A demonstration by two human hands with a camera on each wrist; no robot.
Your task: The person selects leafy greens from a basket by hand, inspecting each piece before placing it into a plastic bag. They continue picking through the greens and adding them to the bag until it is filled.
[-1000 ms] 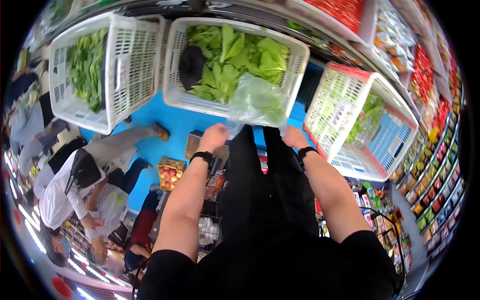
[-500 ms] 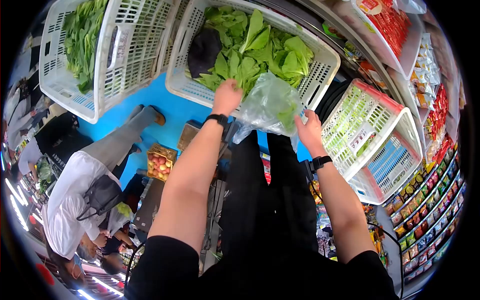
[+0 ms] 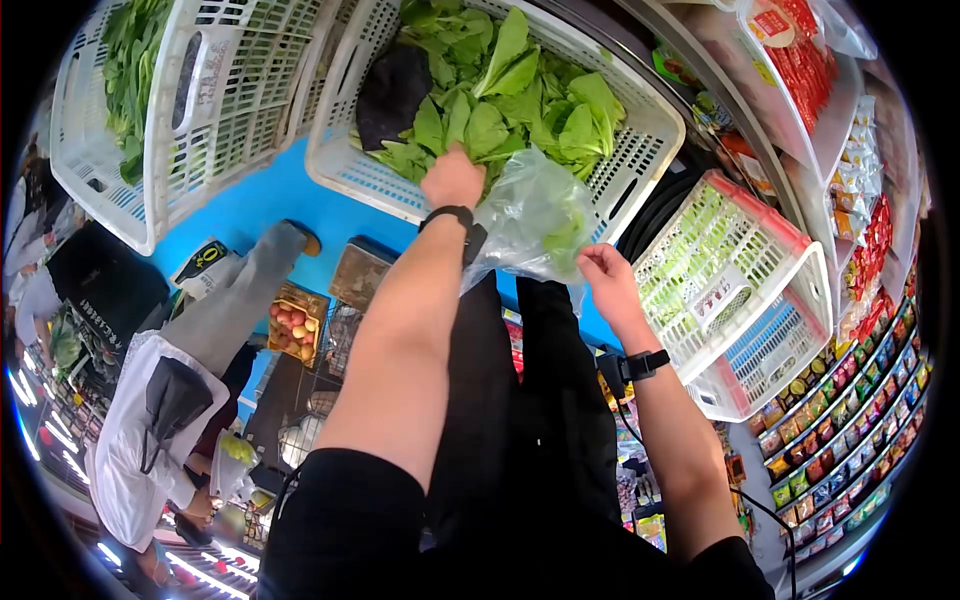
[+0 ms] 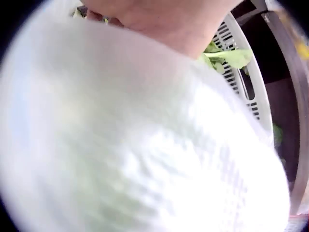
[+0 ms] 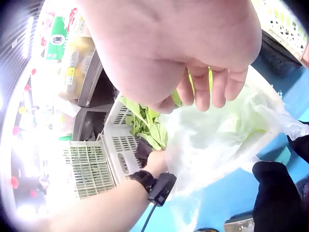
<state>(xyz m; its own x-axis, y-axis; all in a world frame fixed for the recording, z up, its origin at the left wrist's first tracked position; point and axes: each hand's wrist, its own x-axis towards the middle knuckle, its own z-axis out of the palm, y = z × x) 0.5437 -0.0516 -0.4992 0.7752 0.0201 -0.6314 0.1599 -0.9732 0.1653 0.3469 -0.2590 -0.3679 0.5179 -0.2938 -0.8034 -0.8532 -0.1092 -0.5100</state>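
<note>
My left hand [image 3: 455,180] reaches over the front rim of a white plastic crate [image 3: 365,178] in the head view. Its fingers, hidden from above, are down at the edge of the leafy greens [image 3: 545,105]. Beside that hand, a clear plastic bag [image 3: 520,225] with some green inside overlaps the crate's front rim. The bag fills most of the left wrist view, blurred. Close by the bag's right edge is my right hand [image 3: 612,282]. In the right wrist view its fingers [image 5: 202,94] are loosely bent and the thumb stands apart from them.
A dark bundle [image 3: 393,95] lies at the left of the greens. Another crate of greens [image 3: 215,110] stands left, a red-rimmed crate [image 3: 715,290] right. A person in a white shirt [image 3: 140,440] is at the left, near a box of apples [image 3: 295,320]. Snack shelves [image 3: 850,430] line the right.
Both hands were at the bag's lower edge. My left hand has moved forward to the greens; the right has come off the edge and drawn its fingers in. The view has shifted.
</note>
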